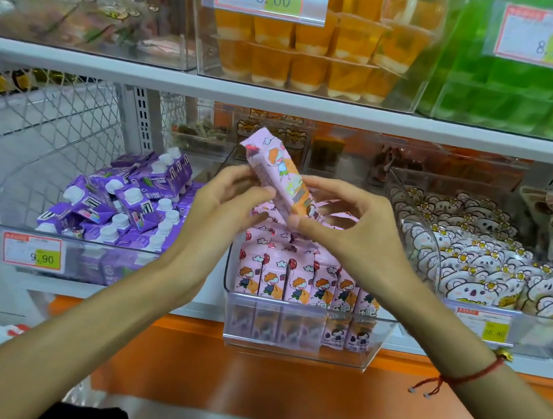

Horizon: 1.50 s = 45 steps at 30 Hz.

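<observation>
Both hands hold one pink snack packet (277, 171) with a cartoon child printed on it, tilted with its top end up and to the left. My left hand (224, 203) pinches the packet's left side near its middle. My right hand (346, 217) grips its lower right end between thumb and fingers. The packet hangs above a clear plastic bin (292, 328) on the lower shelf, where several identical pink packets (295, 277) stand upright in rows.
A clear bin of purple drink cartons (124, 199) sits to the left, and a bin of white bear-print packets (478, 270) to the right. The upper shelf (280, 101) carries orange jelly cups (314, 48) and green items (523, 89). An orange ledge (249, 375) runs below.
</observation>
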Each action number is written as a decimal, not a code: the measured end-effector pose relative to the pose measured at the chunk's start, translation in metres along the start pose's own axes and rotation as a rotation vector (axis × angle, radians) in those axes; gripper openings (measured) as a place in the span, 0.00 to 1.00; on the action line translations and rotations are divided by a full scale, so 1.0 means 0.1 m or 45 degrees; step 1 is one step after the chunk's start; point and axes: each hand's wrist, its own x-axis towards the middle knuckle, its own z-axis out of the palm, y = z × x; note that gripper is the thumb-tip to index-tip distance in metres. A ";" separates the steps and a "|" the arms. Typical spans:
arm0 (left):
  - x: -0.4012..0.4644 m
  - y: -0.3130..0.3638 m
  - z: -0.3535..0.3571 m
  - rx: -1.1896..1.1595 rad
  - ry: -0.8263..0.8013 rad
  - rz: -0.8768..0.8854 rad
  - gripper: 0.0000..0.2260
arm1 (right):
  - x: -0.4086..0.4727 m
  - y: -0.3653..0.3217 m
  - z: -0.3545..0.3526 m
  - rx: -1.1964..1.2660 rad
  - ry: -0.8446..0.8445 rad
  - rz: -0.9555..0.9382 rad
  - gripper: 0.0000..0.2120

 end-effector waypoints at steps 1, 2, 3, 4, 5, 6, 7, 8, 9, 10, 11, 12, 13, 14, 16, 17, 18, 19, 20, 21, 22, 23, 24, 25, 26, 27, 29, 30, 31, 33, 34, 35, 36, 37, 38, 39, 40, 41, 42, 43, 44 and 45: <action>0.01 0.01 -0.01 0.017 0.023 0.009 0.11 | 0.00 0.00 0.00 -0.056 0.001 -0.030 0.21; 0.02 0.01 -0.02 0.034 0.043 0.015 0.12 | 0.00 0.00 0.00 -0.104 -0.008 -0.057 0.22; 0.02 0.01 -0.03 0.057 0.062 0.026 0.12 | 0.00 0.01 0.00 -0.129 -0.022 -0.077 0.22; 0.02 0.01 -0.03 0.078 0.078 0.045 0.12 | 0.01 0.02 0.01 -0.122 -0.033 -0.083 0.22; 0.02 0.01 -0.04 0.089 0.087 0.074 0.12 | 0.01 0.04 0.02 -0.087 -0.041 -0.063 0.21; 0.02 0.02 -0.05 0.083 0.089 0.110 0.12 | 0.03 0.06 0.03 -0.034 -0.047 -0.015 0.20; 0.02 0.03 -0.06 0.068 0.083 0.146 0.11 | 0.05 0.07 0.03 0.028 -0.048 0.054 0.20; 0.02 0.04 -0.07 0.050 0.066 0.177 0.12 | 0.07 0.09 0.03 0.096 -0.043 0.119 0.18; 0.01 0.05 -0.08 0.038 0.038 0.204 0.12 | 0.10 0.11 0.02 0.167 -0.031 0.161 0.16; 0.01 0.05 -0.09 0.039 0.007 0.231 0.13 | 0.11 0.13 0.02 0.232 -0.013 0.176 0.14; 0.01 0.05 -0.10 0.055 -0.013 0.263 0.14 | 0.13 0.15 0.03 0.285 0.006 0.178 0.13; 0.02 0.05 -0.11 0.080 -0.018 0.300 0.16 | 0.14 0.16 0.05 0.327 0.019 0.172 0.13; 0.03 0.05 -0.12 0.105 -0.008 0.342 0.16 | 0.16 0.17 0.06 0.358 0.026 0.157 0.14; 0.05 0.05 -0.13 0.120 0.010 0.381 0.16 | 0.19 0.18 0.08 0.385 0.023 0.138 0.14; 0.08 0.05 -0.16 0.124 0.068 0.441 0.16 | 0.27 0.19 0.13 0.411 0.006 0.121 0.14; 0.11 0.05 -0.18 0.121 0.096 0.462 0.15 | 0.33 0.22 0.15 0.394 0.000 0.134 0.16; 0.13 0.03 -0.19 0.121 0.119 0.467 0.15 | 0.37 0.27 0.17 0.342 -0.005 0.170 0.18; 0.16 0.02 -0.21 0.141 0.145 0.481 0.15 | 0.42 0.31 0.19 0.249 -0.023 0.210 0.20; 0.19 0.01 -0.24 0.181 0.164 0.504 0.16 | 0.45 0.37 0.21 0.085 -0.070 0.237 0.21; 0.23 0.00 -0.26 0.235 0.165 0.521 0.17 | 0.48 0.44 0.22 -0.159 -0.156 0.236 0.21; 0.26 -0.02 -0.28 0.289 0.151 0.525 0.17 | 0.49 0.52 0.25 -0.443 -0.259 0.194 0.20; 0.30 -0.04 -0.29 0.340 0.128 0.526 0.17 | 0.48 0.59 0.28 -0.692 -0.327 0.108 0.18; 0.34 -0.07 -0.29 0.388 0.100 0.533 0.17 | 0.48 0.63 0.31 -0.859 -0.347 0.011 0.16; 0.38 -0.10 -0.29 0.443 0.074 0.545 0.18 | 0.48 0.67 0.33 -0.952 -0.359 -0.060 0.14; 0.42 -0.13 -0.29 0.506 0.051 0.565 0.19 | 0.48 0.68 0.35 -1.006 -0.384 -0.098 0.15; 0.46 -0.16 -0.29 0.577 0.027 0.594 0.20 | 0.48 0.69 0.36 -1.039 -0.426 -0.109 0.18; 0.53 -0.19 -0.32 0.743 -0.028 0.659 0.22 | 0.50 0.71 0.37 -1.075 -0.534 -0.081 0.21; 0.57 -0.20 -0.35 0.837 -0.057 0.671 0.22 | 0.50 0.71 0.36 -1.067 -0.567 -0.061 0.22; 0.62 -0.20 -0.38 0.927 -0.086 0.657 0.23 | 0.50 0.70 0.35 -1.029 -0.571 -0.047 0.22; 0.70 -0.19 -0.42 1.054 -0.141 0.585 0.23 | 0.48 0.69 0.32 -0.932 -0.523 -0.041 0.20; 0.75 -0.18 -0.43 1.076 -0.174 0.550 0.21 | 0.47 0.69 0.31 -0.910 -0.496 -0.054 0.19; 0.80 -0.16 -0.42 1.099 -0.209 0.519 0.19 | 0.46 0.68 0.31 -0.904 -0.481 -0.067 0.18; 0.84 -0.13 -0.41 1.148 -0.241 0.486 0.18 | 0.46 0.68 0.31 -0.905 -0.475 -0.074 0.17; 0.89 -0.10 -0.40 1.227 -0.272 0.453 0.16 | 0.45 0.69 0.31 -0.907 -0.471 -0.078 0.17; 0.93 -0.08 -0.38 1.328 -0.306 0.417 0.15 | 0.46 0.70 0.32 -0.905 -0.466 -0.082 0.17; 0.96 -0.07 -0.36 1.435 -0.344 0.378 0.14 | 0.46 0.70 0.32 -0.903 -0.458 -0.088 0.17; 0.99 -0.06 -0.33 1.534 -0.375 0.334 0.13 | 0.46 0.71 0.32 -0.901 -0.448 -0.097 0.18; 1.01 -0.06 -0.30 1.623 -0.398 0.292 0.13 | 0.46 0.72 0.33 -0.901 -0.437 -0.110 0.18; 1.02 -0.07 -0.26 1.703 -0.409 0.264 0.14 | 0.45 0.72 0.33 -0.898 -0.430 -0.123 0.18; 1.02 -0.09 -0.21 1.770 -0.408 0.251 0.14 | 0.45 0.72 0.33 -0.892 -0.426 -0.132 0.18; 1.01 -0.11 -0.17 1.816 -0.388 0.248 0.14 | 0.45 0.73 0.33 -0.888 -0.428 -0.134 0.18; 0.99 -0.13 -0.14 1.830 -0.349 0.251 0.15 | 0.45 0.72 0.33 -0.888 -0.431 -0.134 0.18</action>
